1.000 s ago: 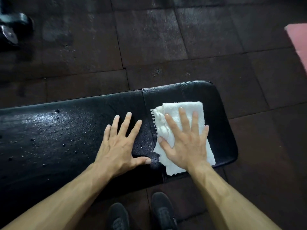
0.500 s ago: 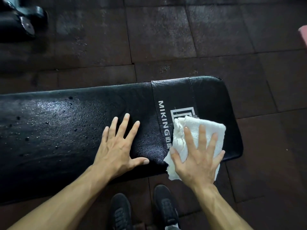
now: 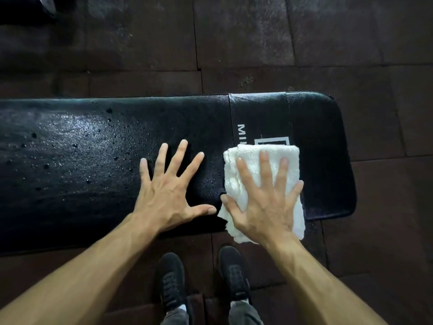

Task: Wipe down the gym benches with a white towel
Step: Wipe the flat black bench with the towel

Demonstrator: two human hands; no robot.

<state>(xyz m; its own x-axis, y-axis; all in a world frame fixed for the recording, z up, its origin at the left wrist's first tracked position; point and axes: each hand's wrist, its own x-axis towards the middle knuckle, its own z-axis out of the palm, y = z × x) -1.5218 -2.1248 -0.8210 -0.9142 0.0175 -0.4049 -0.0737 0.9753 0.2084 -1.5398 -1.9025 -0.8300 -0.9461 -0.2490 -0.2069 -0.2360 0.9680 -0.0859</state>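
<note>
Two hands flat on black bench in my head view. Right hand, fingers straight and spread, presses folded white towel onto pad near right end, towel partly over white logo, its near edge overhanging bench. Left hand splayed, palm down on wet pad, holds nothing. Droplets further left. Black shoes on dark floor tiles below.

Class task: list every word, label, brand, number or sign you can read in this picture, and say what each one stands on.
"MI": white letters on the bench pad; the rest of the word is hidden under the towel.
A white square outline beside the letters, on the same pad, is a logo; its lower part is covered by the towel, with no readable text.
Nothing else is readable.
</note>
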